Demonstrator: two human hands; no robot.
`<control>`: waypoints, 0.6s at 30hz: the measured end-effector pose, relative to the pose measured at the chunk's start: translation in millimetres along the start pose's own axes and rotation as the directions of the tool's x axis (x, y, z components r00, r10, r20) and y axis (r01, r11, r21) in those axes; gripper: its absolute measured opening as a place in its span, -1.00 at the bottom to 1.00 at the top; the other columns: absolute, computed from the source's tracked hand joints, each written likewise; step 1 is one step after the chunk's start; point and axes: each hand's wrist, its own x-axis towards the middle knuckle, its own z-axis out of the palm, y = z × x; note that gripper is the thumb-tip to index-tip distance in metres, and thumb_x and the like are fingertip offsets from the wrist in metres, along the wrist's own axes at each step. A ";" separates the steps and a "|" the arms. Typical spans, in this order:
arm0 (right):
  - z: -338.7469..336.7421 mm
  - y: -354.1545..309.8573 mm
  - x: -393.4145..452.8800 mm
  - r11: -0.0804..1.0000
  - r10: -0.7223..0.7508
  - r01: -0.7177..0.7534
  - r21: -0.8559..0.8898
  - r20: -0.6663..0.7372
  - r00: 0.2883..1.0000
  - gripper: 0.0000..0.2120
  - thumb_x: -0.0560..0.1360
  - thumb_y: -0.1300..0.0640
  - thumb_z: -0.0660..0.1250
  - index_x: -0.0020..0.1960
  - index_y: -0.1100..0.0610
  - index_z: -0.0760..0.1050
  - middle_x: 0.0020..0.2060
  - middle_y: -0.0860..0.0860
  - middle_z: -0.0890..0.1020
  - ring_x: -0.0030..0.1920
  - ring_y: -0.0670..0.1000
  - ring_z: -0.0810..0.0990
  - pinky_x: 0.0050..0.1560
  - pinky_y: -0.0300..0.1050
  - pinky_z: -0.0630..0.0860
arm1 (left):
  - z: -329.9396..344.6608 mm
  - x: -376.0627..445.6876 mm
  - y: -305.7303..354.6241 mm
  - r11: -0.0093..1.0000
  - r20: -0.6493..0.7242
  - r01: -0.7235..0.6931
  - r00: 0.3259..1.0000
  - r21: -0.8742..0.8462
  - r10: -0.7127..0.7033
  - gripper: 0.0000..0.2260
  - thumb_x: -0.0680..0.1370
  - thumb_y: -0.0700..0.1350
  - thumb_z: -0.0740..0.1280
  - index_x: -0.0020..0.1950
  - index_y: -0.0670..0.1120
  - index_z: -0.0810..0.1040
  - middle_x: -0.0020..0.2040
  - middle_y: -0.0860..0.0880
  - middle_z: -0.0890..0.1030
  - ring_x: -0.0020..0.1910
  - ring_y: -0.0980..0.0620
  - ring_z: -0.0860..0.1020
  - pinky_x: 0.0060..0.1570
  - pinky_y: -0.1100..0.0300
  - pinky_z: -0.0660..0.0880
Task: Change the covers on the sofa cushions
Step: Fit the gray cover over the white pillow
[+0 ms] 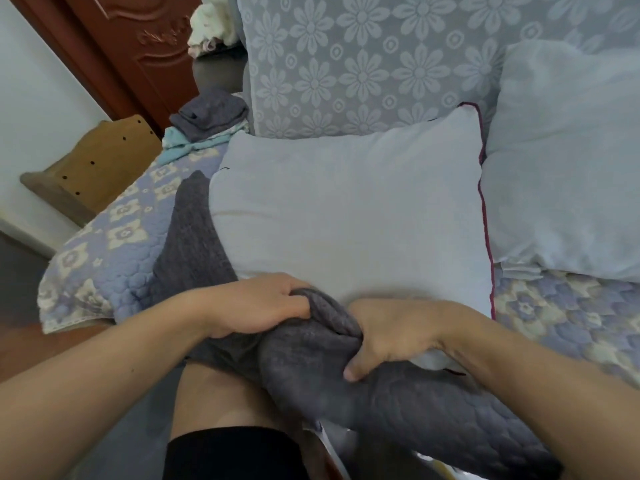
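Observation:
A pale blue-white cushion insert (349,209) with a purple seam on its right edge lies on the sofa seat in front of me. A dark grey quilted cover (408,407) is bunched at its near edge and trails along its left side. My left hand (256,306) grips the bunched grey fabric from the left. My right hand (391,336) grips the same bunch from the right, thumb pressed into the cloth. The cushion's near edge is hidden under my hands and the cover.
A second pale cushion (568,161) leans at the right. The sofa has a flowered grey backrest (363,64) and a quilted lilac seat cover (114,251). Folded grey and teal cloths (207,123) lie at the far left of the seat. A brown door (138,46) stands beyond.

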 end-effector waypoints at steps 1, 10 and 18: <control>-2.4 -0.8 -0.1 0.999 0.010 -0.012 -0.039 -0.039 0.999 -0.89 0.38 0.23 0.51 -0.17 0.05 0.63 -0.26 -0.12 0.67 -0.21 -0.11 0.65 -0.17 -0.19 0.53 | 1.7 -0.3 2.2 1.000 -0.010 -0.001 1.000 -0.027 0.000 -0.74 0.60 -0.17 0.29 0.13 0.11 0.68 0.06 0.23 0.70 0.07 0.26 0.63 0.13 0.29 0.50; -6.9 15.9 2.6 0.981 0.030 0.003 0.194 -0.168 0.985 -0.91 0.38 0.37 0.34 -0.14 0.40 0.55 -0.24 0.09 0.58 -0.19 0.02 0.55 -0.08 -0.04 0.45 | 11.6 -1.5 -9.5 0.990 0.132 0.103 0.987 -0.097 -0.090 -0.77 0.47 -0.39 0.35 -0.07 -0.11 0.70 -0.11 -0.03 0.75 -0.12 -0.01 0.69 -0.12 0.24 0.56; 3.5 17.0 2.8 0.806 -0.056 0.104 0.582 -0.099 0.993 -0.57 0.45 0.32 0.33 0.31 0.36 0.48 0.16 0.14 0.64 0.18 0.11 0.62 0.23 -0.02 0.51 | 6.2 3.0 -19.0 0.931 -0.036 0.024 0.999 -0.364 -0.040 -0.43 0.29 -0.51 0.22 0.20 -0.15 0.68 0.14 -0.17 0.70 0.18 -0.16 0.65 0.26 -0.20 0.54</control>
